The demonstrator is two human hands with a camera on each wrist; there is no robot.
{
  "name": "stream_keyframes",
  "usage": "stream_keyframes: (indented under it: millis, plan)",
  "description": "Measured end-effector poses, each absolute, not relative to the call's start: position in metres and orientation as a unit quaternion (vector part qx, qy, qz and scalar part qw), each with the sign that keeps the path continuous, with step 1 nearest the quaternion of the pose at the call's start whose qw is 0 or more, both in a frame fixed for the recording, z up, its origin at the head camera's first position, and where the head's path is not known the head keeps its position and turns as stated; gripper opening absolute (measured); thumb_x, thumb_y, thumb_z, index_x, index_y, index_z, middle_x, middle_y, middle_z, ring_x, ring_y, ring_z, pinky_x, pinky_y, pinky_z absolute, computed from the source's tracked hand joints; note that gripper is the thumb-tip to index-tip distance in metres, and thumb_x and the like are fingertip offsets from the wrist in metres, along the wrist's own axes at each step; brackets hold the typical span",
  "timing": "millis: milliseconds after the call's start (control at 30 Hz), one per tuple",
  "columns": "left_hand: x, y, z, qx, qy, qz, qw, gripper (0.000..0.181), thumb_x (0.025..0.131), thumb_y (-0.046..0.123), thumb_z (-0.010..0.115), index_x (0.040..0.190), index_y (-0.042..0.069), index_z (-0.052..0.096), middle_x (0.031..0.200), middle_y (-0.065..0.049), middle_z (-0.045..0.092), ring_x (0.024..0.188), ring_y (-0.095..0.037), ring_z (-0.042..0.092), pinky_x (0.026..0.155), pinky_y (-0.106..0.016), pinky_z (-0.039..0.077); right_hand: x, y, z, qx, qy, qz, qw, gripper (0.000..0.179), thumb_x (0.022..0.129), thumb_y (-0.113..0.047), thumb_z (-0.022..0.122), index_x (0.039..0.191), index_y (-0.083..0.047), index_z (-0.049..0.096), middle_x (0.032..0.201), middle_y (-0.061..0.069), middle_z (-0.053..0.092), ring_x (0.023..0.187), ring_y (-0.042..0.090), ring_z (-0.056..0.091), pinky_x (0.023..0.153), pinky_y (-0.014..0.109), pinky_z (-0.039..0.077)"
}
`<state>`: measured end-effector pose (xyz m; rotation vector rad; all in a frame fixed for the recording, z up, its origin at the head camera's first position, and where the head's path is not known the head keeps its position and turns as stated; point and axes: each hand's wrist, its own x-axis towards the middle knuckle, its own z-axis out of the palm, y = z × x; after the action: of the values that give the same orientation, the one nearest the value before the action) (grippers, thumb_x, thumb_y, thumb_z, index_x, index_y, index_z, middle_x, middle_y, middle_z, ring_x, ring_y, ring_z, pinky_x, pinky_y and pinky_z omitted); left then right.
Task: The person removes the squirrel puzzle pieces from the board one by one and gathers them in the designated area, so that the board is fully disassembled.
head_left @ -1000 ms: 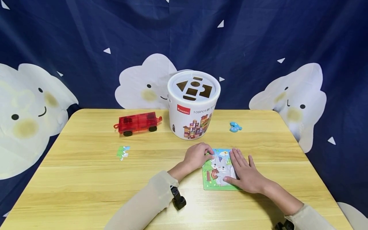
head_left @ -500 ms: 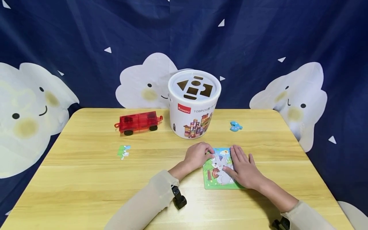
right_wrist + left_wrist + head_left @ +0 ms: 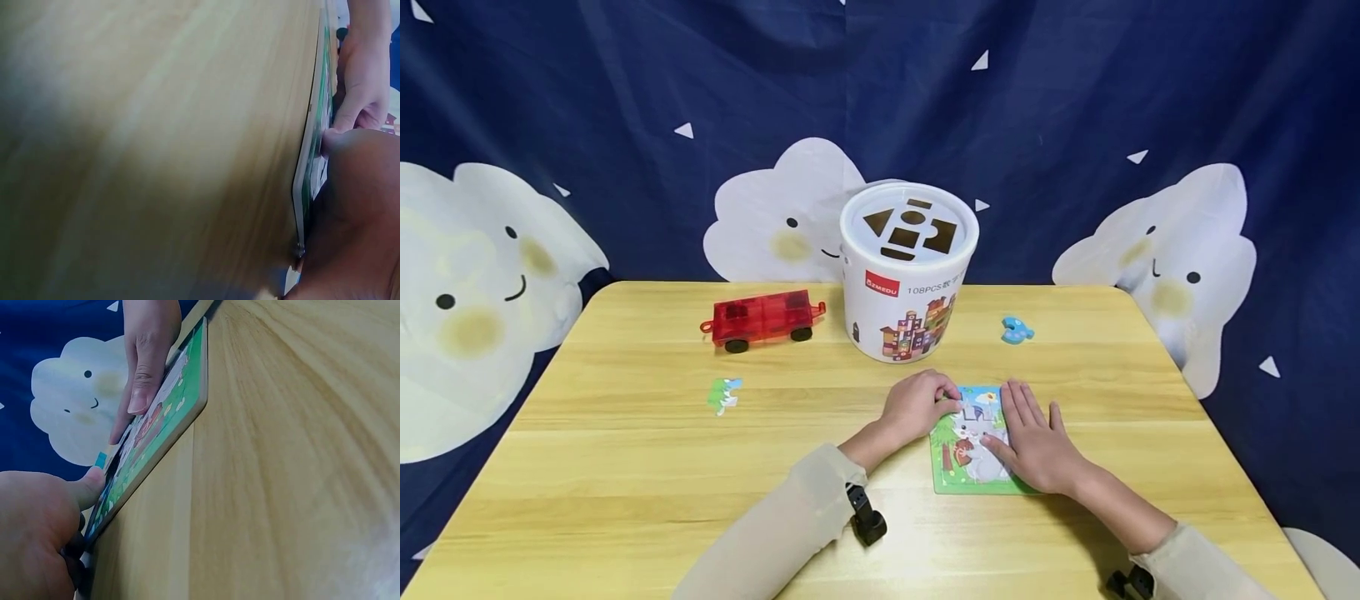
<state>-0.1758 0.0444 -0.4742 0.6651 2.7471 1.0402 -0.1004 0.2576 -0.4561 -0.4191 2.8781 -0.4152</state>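
A square jigsaw puzzle [image 3: 951, 479] with a grey squirrel picture and green border lies flat on the table. My left hand [image 3: 917, 406] is at its upper left corner, thumb and fingers curled as they pinch a puzzle piece there. That piece is mostly hidden by the fingers; in the left wrist view a small blue edge [image 3: 100, 460] sticks up by the thumb. Dark gaps show near the squirrel's ear. My right hand [image 3: 1040, 446] rests flat over the puzzle's right side, fingers straight and thumb on the squirrel, covering that part.
A loose green-and-blue puzzle piece [image 3: 723, 396] lies on the left of the wooden table [image 3: 647, 492]. Behind stand a red toy wagon [image 3: 763, 318] and a white block bucket [image 3: 902, 283] with a shape-cutout lid. A small blue toy [image 3: 1017, 330] lies at the back right.
The right hand has shifted slightly left, its thumb moving up across the squirrel. Dark gaps have appeared around the ear beside the left fingers. The left hand has barely moved.
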Motion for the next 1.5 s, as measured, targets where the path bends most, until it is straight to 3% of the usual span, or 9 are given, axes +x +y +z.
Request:
stream_keyframes:
  millis: [767,1033,1500]
  plan:
    - [-0.174,0.033,-0.465,0.223,0.885,0.403,0.068,0.008,0.095,0.025,0.074,0.099,0.018,0.075,0.081,0.008,0.053,0.074,-0.007,0.049,0.066,-0.022,0.042,-0.098,0.26,-0.46,-0.145,0.973,-0.153,0.091,0.086,0.106,-0.049,0.047,0.157,0.011,0.013,0.165,0.031,0.008,0.151,0.048,0.006,0.111,0.077,0.003]
    - [-0.17,-0.008,-0.462,0.24,0.877,0.415,0.028,0.01,0.092,0.021,0.077,0.099,0.014,0.074,0.078,0.007,0.052,0.073,-0.009,0.049,0.07,-0.026,0.045,-0.098,0.262,-0.467,-0.154,0.969,-0.18,0.073,0.087,0.106,-0.05,0.047,0.157,0.01,0.012,0.164,0.032,0.008,0.152,0.047,0.004,0.111,0.077,0.001]
    - [-0.167,-0.098,-0.458,0.216,0.864,0.455,0.001,0.008,0.091,0.012,0.077,0.097,0.01,0.074,0.076,0.004,0.048,0.072,-0.012,0.046,0.066,-0.025,0.042,-0.099,0.258,-0.459,-0.137,0.974,-0.149,0.099,0.086,0.106,-0.049,0.047,0.158,0.01,0.011,0.166,0.029,0.004,0.152,0.047,0.003,0.111,0.076,0.0]
